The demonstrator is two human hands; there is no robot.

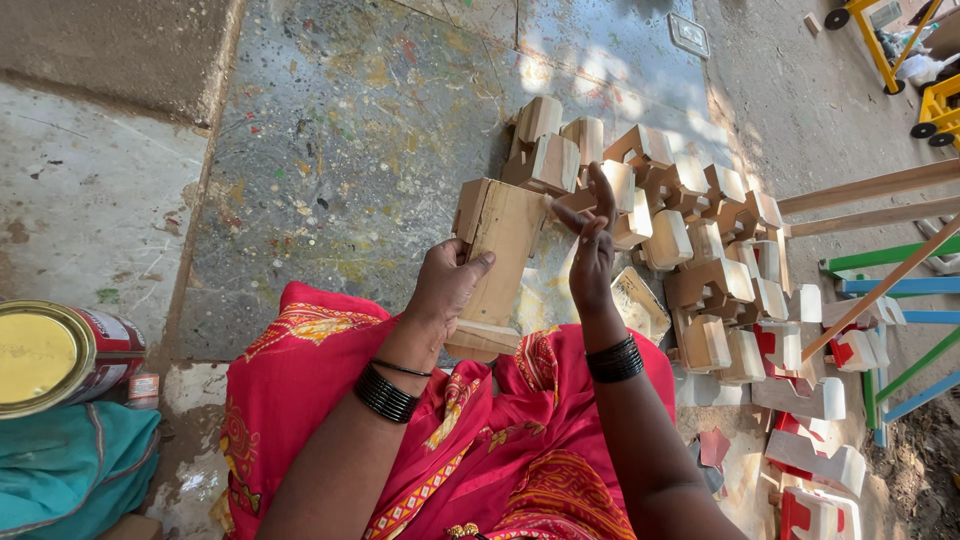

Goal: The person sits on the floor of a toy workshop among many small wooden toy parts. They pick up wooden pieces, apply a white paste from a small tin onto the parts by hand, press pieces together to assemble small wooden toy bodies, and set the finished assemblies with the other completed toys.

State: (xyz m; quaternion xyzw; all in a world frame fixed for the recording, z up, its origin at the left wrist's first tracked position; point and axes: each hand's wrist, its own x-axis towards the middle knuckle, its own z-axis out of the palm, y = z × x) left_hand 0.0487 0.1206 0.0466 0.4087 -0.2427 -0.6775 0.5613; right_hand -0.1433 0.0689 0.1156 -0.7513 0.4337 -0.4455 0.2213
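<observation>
Tin (60, 355) of yellow paint with red label, far left of left hand (445, 285)

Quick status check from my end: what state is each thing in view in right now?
Left hand: gripping the wooden piece.
Wooden piece: bare, unpainted, held up over the lap.
Right hand: raised beside it, fingers spread, holding nothing.
Paint tin: open, yellow paint inside.
Unpainted wooden blocks: heaped on the floor.
Red-and-white painted pieces: lying on the ground.

- Paint tin (55, 355): cut off by left edge.
- Wooden block (497, 265): lower end hidden behind the left hand (447, 285).
- Yellow wheeled frame (905, 60): cut off at top-right corner.
- Both forearms: cut off by bottom edge.
</observation>
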